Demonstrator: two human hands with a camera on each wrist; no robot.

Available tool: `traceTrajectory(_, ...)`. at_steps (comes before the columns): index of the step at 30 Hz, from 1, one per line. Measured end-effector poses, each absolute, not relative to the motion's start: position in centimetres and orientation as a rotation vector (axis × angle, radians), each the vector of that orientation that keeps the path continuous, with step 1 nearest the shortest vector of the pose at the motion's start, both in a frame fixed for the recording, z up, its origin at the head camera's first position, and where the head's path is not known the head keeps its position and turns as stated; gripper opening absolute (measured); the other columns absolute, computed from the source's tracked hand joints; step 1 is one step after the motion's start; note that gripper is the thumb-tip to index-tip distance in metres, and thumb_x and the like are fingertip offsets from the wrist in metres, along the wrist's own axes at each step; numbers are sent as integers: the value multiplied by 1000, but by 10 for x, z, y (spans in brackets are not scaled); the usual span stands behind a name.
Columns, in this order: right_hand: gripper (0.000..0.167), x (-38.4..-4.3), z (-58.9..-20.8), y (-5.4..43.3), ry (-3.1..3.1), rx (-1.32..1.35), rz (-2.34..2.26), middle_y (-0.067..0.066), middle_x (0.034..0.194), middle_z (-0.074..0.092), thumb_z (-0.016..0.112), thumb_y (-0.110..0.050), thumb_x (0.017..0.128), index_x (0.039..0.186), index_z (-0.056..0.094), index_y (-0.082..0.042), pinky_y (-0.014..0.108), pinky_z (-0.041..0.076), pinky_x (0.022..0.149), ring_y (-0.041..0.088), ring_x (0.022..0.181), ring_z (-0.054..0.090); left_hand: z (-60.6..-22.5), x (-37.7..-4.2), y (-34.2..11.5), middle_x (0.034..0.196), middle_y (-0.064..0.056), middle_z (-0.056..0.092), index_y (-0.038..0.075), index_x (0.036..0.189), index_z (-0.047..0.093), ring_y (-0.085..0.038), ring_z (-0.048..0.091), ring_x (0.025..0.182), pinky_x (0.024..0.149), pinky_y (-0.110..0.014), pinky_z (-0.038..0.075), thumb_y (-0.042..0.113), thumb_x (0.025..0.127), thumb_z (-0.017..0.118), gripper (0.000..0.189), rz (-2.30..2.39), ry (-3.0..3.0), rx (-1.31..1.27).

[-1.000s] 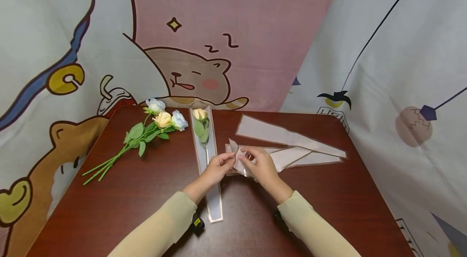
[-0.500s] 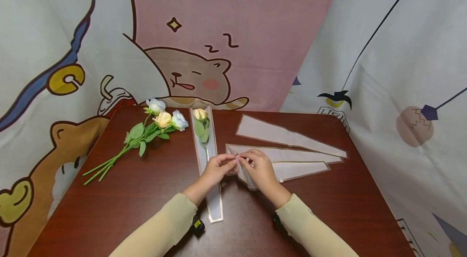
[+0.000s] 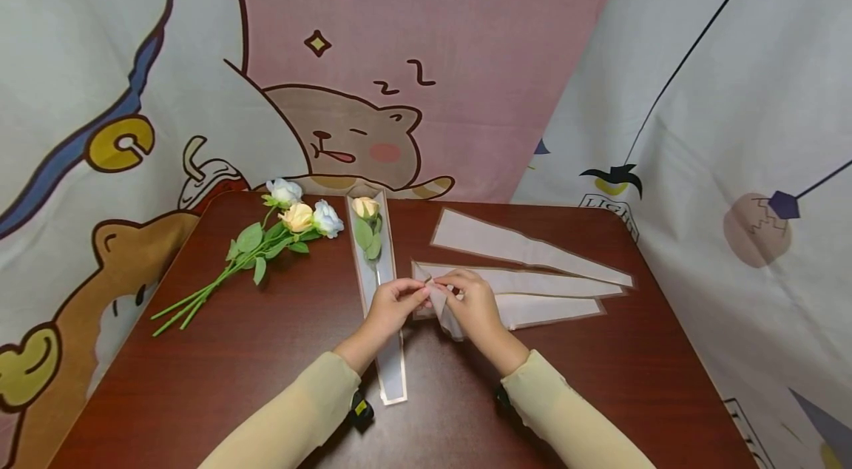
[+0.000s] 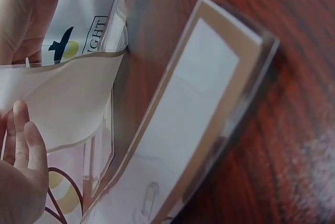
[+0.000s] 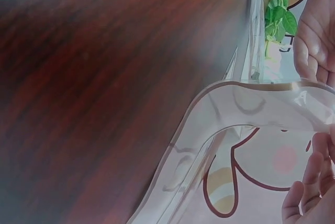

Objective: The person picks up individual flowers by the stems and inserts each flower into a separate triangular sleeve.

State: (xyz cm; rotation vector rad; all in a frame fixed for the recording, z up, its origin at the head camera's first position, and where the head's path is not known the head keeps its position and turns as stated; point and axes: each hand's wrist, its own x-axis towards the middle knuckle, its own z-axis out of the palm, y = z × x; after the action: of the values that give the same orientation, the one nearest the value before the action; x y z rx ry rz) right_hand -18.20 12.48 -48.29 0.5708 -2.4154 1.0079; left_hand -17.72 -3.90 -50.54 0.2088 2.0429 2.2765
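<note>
My left hand (image 3: 394, 306) and right hand (image 3: 476, 304) meet near the table's middle and pinch the edge of a clear flower sleeve (image 3: 446, 312) with a white panel and brown border. Its end curves between them in both wrist views. In the left wrist view the left hand (image 4: 23, 182) has its fingers against the sleeve (image 4: 78, 98); in the right wrist view the right hand (image 5: 314, 195) holds the sleeve's edge. Fingertips partly hide the pinched spot. Just left lies another flower sleeve (image 3: 393, 373) with a single yellow rose (image 3: 365, 208) inside, under the left forearm.
Several loose roses (image 3: 299, 218), pale blue and yellow with green stems, lie at the table's left. Another flat sleeve (image 3: 492, 238) lies behind the right hand, and more spread below it. The dark red table (image 3: 233, 395) meets printed curtains (image 3: 479, 84) at its back.
The sleeve's upright flap beside the fingers has folded down, and the held sleeve now hangs lower toward the front. Both hands stay nearly in place, still pinching.
</note>
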Motion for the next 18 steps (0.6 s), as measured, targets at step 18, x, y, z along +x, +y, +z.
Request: traceTrajectory(18,11,-188,-482,137,-2315,547,1248,3,83,71,74,-13,81,91,74,-10,40,49,60,28,72,59,-506,-176,-44,79,-12,70,-15,100,60,-12,67,67,79,-55,52,0,87,64,20,2378,1932,39)
